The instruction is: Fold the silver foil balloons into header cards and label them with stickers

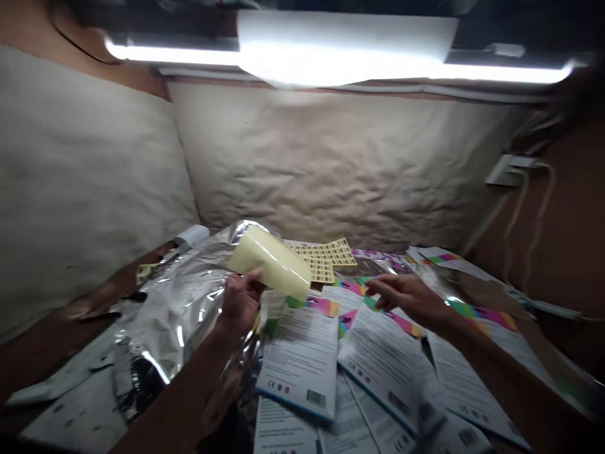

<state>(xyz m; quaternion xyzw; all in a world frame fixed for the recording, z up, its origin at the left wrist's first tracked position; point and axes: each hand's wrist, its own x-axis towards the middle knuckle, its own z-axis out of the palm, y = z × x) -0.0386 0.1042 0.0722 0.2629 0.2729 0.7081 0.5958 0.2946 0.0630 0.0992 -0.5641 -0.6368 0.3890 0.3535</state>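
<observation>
My left hand grips the lower edge of a curled pale-yellow sheet, which looks like sticker backing; its far face is hidden. Over the packages to the right hovers my right hand, thumb and fingertips pinched together. Whatever is between those fingertips, if anything, is too small to make out. Below the hands lie several flat white packages with rainbow-coloured tops, printed text and barcodes, among them a front package and another package to its right. Yellow sheets of small printed stickers rest behind them.
Crumpled silver plastic film spreads over the left side. More packages lie at the right, near a power socket with white cables. A bright tube light hangs above, before a paper-covered wall.
</observation>
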